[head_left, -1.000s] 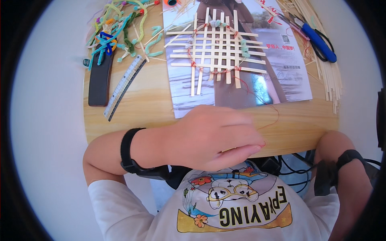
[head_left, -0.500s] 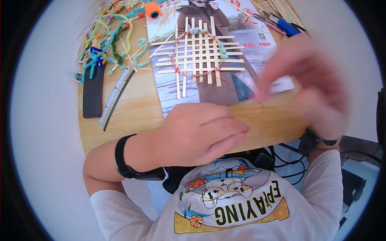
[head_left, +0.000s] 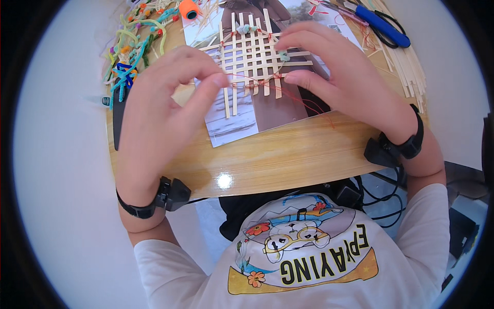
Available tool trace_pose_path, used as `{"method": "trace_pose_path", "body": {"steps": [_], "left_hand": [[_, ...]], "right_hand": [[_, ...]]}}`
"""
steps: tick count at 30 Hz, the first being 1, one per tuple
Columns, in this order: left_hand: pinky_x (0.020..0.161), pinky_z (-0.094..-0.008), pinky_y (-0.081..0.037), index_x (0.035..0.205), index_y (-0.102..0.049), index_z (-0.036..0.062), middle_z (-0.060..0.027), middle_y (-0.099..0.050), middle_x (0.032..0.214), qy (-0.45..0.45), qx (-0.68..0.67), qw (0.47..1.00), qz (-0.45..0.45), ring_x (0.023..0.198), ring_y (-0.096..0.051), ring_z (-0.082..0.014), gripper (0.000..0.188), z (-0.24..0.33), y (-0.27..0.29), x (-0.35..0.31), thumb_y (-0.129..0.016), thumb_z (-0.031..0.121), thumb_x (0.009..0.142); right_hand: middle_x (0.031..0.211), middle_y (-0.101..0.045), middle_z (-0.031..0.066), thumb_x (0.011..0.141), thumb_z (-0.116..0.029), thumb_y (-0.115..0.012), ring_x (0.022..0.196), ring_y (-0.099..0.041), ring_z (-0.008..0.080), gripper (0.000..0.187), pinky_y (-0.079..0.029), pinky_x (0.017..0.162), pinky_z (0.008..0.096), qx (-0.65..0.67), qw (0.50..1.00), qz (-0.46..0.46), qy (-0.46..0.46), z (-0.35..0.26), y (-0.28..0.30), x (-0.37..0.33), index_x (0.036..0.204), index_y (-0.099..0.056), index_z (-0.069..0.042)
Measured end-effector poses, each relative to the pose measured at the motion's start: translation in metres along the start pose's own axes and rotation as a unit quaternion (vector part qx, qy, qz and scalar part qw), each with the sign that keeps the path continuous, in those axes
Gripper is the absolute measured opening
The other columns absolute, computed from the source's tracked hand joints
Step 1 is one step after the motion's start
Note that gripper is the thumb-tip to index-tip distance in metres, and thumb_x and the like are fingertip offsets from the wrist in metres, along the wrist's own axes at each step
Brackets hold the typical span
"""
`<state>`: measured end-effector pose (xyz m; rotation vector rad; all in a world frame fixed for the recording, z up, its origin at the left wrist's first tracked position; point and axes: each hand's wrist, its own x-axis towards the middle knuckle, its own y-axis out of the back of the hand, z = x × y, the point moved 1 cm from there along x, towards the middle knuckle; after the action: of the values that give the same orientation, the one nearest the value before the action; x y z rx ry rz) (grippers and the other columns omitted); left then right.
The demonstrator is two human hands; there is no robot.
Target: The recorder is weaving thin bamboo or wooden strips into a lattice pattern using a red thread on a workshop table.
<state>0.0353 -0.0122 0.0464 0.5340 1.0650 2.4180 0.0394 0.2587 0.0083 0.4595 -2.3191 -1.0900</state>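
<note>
Between the two sets of fingers we find the woven lattice (head_left: 256, 56) of pale flat strips, lying on a glossy magazine (head_left: 234, 129), which we take to serve as an underlay on the table (head_left: 278, 165). The left hand (head_left: 160, 100) is at its near left corner, thumb and forefinger tips drawn narrow; we cannot tell whether they pinch thread, strip or nothing. The right hand (head_left: 347, 74) stands at the lattice's right side, thumb and forefinger spread wide, the side strips running into the gap; contact is unclear. We judge this flanking lets both hands get at the near edge, where red thread (head_left: 296, 96) crosses the strips and trails below the right thumb.

Beyond the left fingers we note an orange spool (head_left: 189, 9), and further left, a heap of fuzzy coloured stems (head_left: 128, 56). Past the right fingers lie a blue-handled tool (head_left: 383, 27) and loose strips (head_left: 406, 77): supplies kept outward, we suppose, so the middle stays workable.
</note>
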Motion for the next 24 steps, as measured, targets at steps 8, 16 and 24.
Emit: {"method": "trace_pose_path", "body": {"steps": [8,16,24], "left_hand": [[0.120,-0.0420,-0.030,0.091,-0.077,0.0057,-0.0147,-0.054,0.153,0.006,0.041,0.995,-0.087,0.147,-0.042,-0.0323,0.010,-0.056,0.003,0.014,-0.070,0.013,0.091],[0.121,-0.0405,-0.029,0.090,-0.076,0.0019,-0.0171,-0.050,0.155,0.005,0.002,0.990,-0.142,0.150,-0.039,-0.0302,0.013,-0.069,-0.003,0.025,-0.069,0.012,0.091],[0.120,-0.0394,-0.029,0.089,-0.076,0.0015,-0.0174,-0.047,0.158,0.031,-0.060,0.987,-0.144,0.148,-0.041,-0.0299,0.013,-0.066,-0.009,0.025,-0.068,0.013,0.092]], "right_hand": [[0.141,-0.056,0.0210,0.082,-0.036,-0.083,0.130,-0.054,0.0371,0.078,-0.044,0.109,0.0441,-0.050,0.995,0.082,0.041,0.033,-0.020,0.013,0.145,-0.051,-0.005],[0.157,-0.045,0.0179,0.078,-0.019,-0.086,0.142,-0.047,0.0330,0.094,-0.041,0.115,0.0395,0.028,0.996,-0.084,-0.004,0.046,-0.020,0.030,0.157,-0.038,-0.009],[0.159,-0.042,0.0188,0.076,-0.016,-0.087,0.145,-0.044,0.0318,0.096,-0.038,0.119,0.0378,0.033,0.996,-0.087,0.008,0.053,-0.027,0.027,0.158,-0.037,-0.009]]}}
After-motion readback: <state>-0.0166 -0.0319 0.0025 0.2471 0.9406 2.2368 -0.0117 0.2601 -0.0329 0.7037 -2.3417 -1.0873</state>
